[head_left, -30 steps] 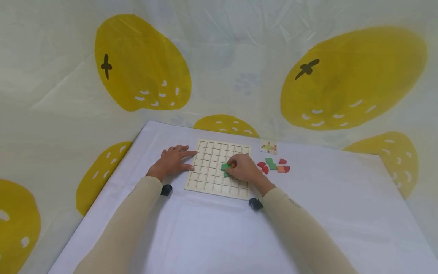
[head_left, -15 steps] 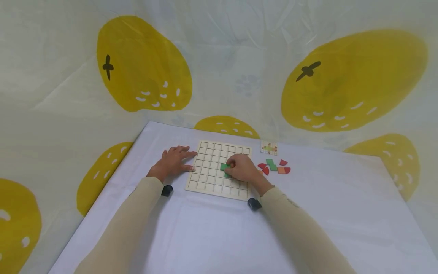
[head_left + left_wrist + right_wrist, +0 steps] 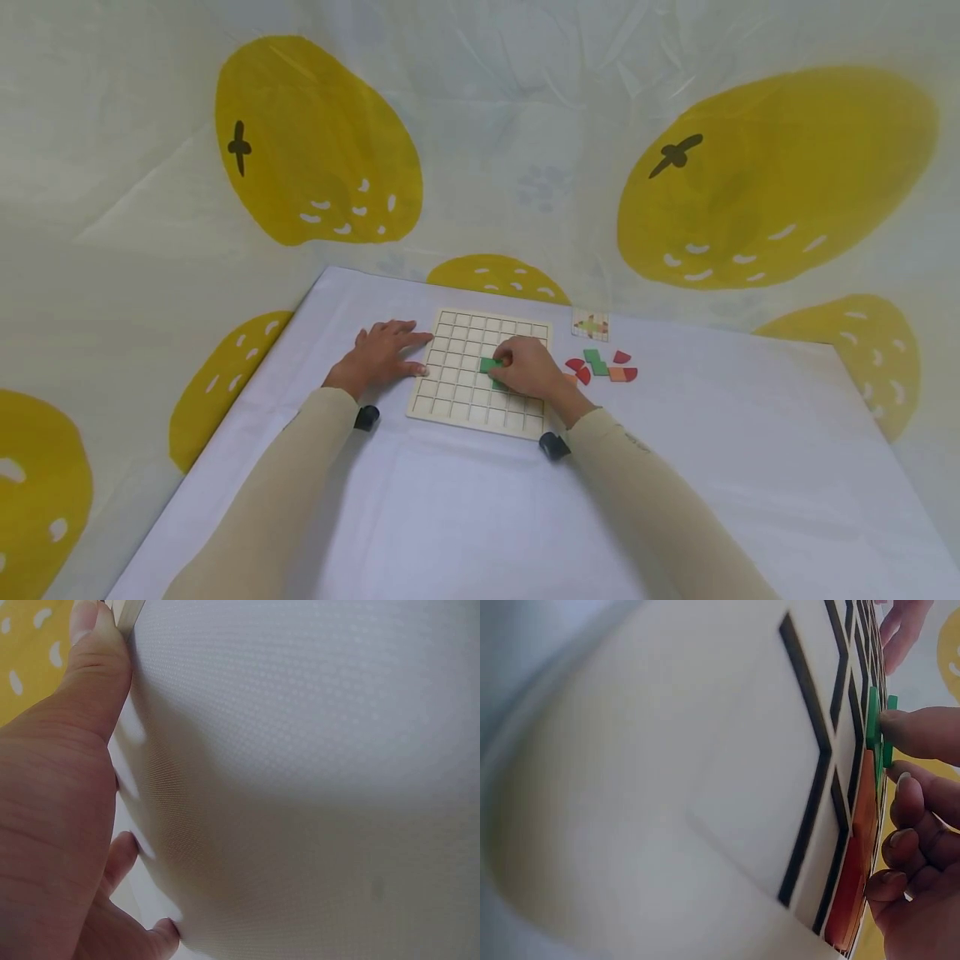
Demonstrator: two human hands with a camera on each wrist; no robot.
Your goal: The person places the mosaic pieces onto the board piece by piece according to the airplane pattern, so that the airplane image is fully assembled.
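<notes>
Right hand (image 3: 531, 368), fingers (image 3: 930, 784) pinching green tile (image 3: 888, 754) at gridded wooden board (image 3: 453, 390), left hand (image 3: 377, 357) splayed wide at left edge

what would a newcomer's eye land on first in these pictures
Probably the huge yellow fruit shapes printed on the pale sheet behind the white table. Next, the gridded board on that table, where the right grip pinches a green piece. Then the bright red, green and orange pieces to the board's right.

High head, close right-wrist views share the board (image 3: 450, 390).
</notes>
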